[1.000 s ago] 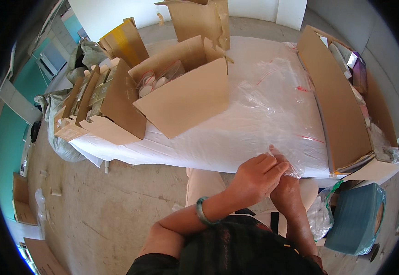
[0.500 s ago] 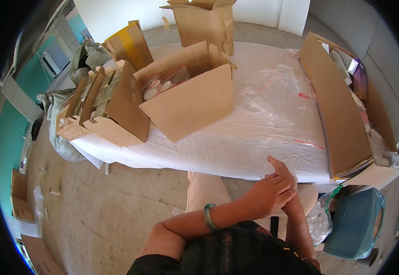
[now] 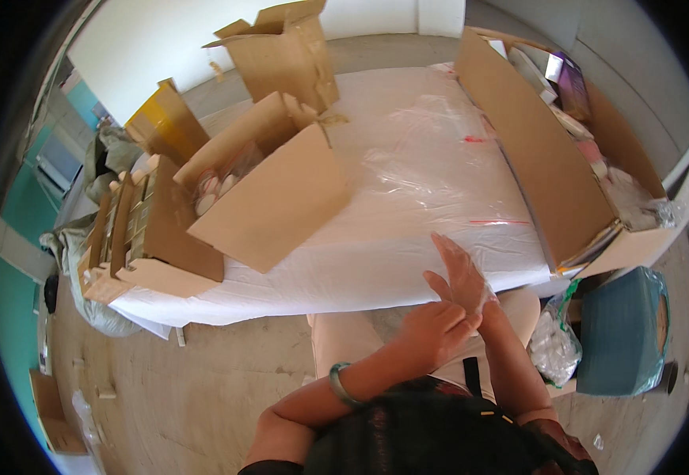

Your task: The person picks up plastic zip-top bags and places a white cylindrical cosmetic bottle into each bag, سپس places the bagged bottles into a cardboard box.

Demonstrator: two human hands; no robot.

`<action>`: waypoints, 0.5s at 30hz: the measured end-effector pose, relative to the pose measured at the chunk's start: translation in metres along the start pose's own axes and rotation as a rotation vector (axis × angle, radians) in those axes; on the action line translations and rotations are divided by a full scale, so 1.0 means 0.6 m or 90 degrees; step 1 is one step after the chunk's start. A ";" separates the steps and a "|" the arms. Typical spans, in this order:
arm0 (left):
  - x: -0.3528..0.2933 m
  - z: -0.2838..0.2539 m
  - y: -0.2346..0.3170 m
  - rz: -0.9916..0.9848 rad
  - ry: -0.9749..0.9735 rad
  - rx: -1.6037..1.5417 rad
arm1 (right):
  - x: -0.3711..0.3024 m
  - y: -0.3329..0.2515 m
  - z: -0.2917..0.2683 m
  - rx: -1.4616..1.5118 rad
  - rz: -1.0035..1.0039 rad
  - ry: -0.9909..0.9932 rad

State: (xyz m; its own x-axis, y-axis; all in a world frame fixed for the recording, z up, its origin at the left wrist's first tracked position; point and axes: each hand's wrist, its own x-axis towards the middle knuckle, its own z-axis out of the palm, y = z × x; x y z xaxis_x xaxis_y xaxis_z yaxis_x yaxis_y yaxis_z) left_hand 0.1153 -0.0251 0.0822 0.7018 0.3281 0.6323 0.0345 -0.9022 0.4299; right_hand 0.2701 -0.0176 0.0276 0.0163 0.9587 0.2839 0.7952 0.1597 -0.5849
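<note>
My right hand is held up over the near table edge with its fingers stretched out and the thumb apart. What looks like a thin clear plastic glove shines over it, bunched toward the wrist. My left hand is closed at the base of the right hand, its fingers pinching the film near the right wrist. A green bangle circles my left wrist. Beyond the hands, clear plastic bags with red strips lie flat on the white-covered table.
An open carton holding bagged round white items stands left of the bags. Beside it is a carton of packed boxes. A long carton of mixed packages lines the right side. A blue-wrapped bundle sits on the floor at right.
The view has shifted, so the table contents sit farther left. My right hand has opened with its thumb spread, and my left hand has slid down toward the right wrist.
</note>
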 end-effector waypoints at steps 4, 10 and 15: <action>0.012 0.003 -0.019 0.024 0.081 0.002 | 0.027 -0.016 -0.031 0.136 -0.033 -0.001; 0.027 -0.010 -0.072 -0.031 0.105 0.110 | 0.032 0.017 -0.004 -0.023 -0.274 0.040; 0.050 -0.012 -0.103 -0.087 0.148 0.055 | 0.038 -0.034 -0.059 0.059 -0.127 -0.078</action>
State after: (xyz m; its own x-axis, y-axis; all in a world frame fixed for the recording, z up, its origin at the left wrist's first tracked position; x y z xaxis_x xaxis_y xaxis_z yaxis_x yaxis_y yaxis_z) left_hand 0.1293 0.0429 0.0793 0.5041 0.4955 0.7074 0.1854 -0.8620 0.4717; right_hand 0.2754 -0.0074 0.0728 -0.2134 0.9267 0.3092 0.7160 0.3637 -0.5959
